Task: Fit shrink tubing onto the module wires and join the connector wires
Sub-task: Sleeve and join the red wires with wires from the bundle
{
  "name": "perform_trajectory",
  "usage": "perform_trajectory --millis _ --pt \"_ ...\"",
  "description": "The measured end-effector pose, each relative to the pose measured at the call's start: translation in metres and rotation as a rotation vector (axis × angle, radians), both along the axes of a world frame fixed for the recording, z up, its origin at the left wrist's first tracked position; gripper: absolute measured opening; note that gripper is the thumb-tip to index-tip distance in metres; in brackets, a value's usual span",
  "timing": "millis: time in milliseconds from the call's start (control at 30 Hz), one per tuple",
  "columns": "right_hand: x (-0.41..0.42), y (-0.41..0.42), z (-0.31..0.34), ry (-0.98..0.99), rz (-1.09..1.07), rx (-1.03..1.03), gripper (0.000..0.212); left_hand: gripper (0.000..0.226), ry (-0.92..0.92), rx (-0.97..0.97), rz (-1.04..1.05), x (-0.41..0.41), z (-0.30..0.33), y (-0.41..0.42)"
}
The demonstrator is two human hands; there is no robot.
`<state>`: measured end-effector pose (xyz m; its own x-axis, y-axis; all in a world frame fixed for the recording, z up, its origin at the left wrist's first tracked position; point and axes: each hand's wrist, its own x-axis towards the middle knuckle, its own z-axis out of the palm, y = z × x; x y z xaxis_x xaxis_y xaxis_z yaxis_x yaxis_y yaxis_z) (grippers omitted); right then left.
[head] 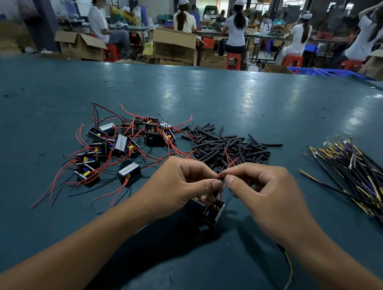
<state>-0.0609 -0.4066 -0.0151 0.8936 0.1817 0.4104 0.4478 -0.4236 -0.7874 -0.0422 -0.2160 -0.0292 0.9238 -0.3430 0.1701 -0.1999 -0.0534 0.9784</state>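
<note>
Wire join between hands too small to tell: red wire (228,164) ends vanish behind fingertips (216,184) of left hand (179,184) and right hand (261,189). Held module (213,211) half hidden under left fingers. Connector wire (289,272) runs under right wrist, upper part hidden. Connector wire pile (361,175) cut by right edge. Both forearms cut by bottom edge. Faces of people beyond surface (211,96) blurred.
</note>
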Motion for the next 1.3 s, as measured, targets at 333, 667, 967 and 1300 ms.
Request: perform_trajectory --millis 333,667,967,1300 --pt "0.001 0.0 -0.001 -0.038 0.036 -0.011 0.014 0.02 0.001 0.002 0.002 -0.001 0.0 -0.001" --pt "-0.002 0.003 -0.001 -0.11 0.0 -0.049 0.02 0.019 -0.007 0.019 0.012 -0.002 0.002 0.0" --pt "0.0 0.0 -0.002 -0.125 0.008 -0.071 0.012 0.011 -0.214 0.162 0.138 -0.006 0.011 0.006" --pt "-0.001 -0.001 -0.002 -0.21 0.056 -0.146 0.009 0.013 -0.547 0.477 0.2 -0.009 0.022 0.006"
